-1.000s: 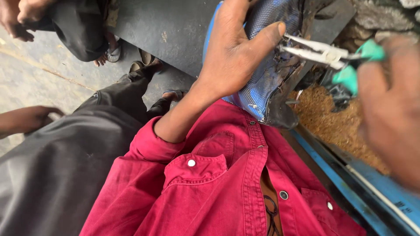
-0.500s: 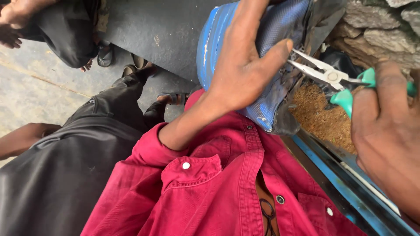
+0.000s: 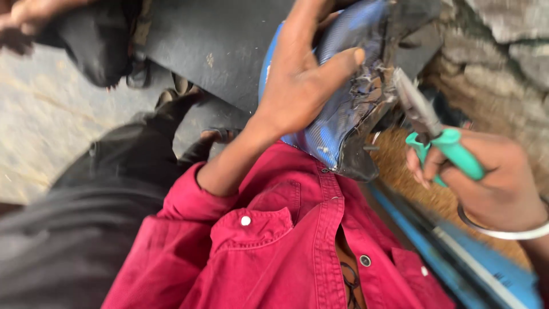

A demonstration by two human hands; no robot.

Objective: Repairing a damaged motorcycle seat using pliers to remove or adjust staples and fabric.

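Note:
My left hand point(image 3: 306, 80) presses flat on a blue woven piece with a torn black edge point(image 3: 349, 114), thumb stretched toward the frayed rim. My right hand point(image 3: 492, 183) grips green-handled long-nose pliers point(image 3: 429, 123), a metal bangle on its wrist. The pliers' jaws point up-left, their tip close to the ragged edge of the blue piece; whether they pinch anything I cannot tell. My red shirt point(image 3: 297, 246) fills the lower middle.
A dark sheet point(image 3: 217, 46) lies behind the blue piece. Brown sawdust-like matter point(image 3: 412, 183) sits beside a blue-and-grey rail point(image 3: 457, 257) at lower right. Rough stone point(image 3: 503, 57) is at upper right. Another person's hands and dark clothing point(image 3: 86, 34) show at top left.
The pliers have swung from lying sideways at the frayed edge to pointing up-left, and my right hand has dropped lower. The view has shifted slightly; my left hand stays on the blue piece.

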